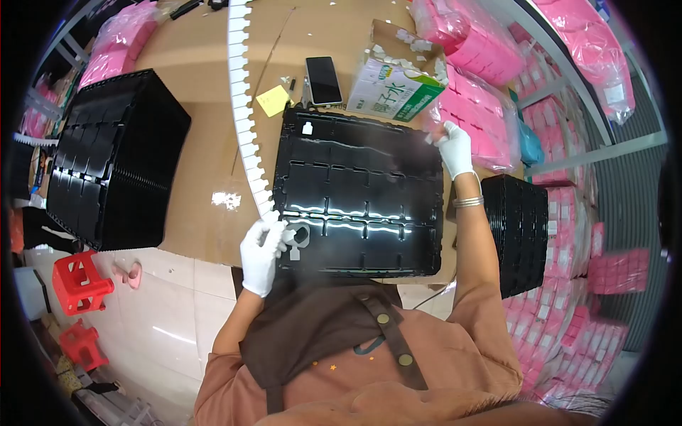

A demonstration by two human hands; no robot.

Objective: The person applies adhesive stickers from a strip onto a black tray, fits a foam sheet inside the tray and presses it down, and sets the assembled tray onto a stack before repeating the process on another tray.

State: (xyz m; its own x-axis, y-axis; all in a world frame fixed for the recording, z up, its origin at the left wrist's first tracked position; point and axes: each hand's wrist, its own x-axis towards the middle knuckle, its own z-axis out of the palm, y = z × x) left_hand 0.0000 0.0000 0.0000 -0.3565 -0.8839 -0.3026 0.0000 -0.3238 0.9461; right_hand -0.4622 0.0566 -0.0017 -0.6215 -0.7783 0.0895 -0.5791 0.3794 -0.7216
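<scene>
A black plastic tray with moulded compartments lies in front of me on the brown tabletop. My left hand, in a white glove, is closed at the tray's lower left edge, its fingers pinching the lower end of a long white notched strip. Beside those fingers is a small grey-white piece with a dark middle. A small white sticker sits at the tray's upper left corner. Fingertips pressed together, my gloved right hand is at the upper right corner; a small pale bit at its fingertips is unclear.
A cut-open carton with white scraps stands behind the tray, near a phone and yellow sticky notes. Stacked black trays stand left and right. Pink wrapped packs line the right side. Red stools are lower left.
</scene>
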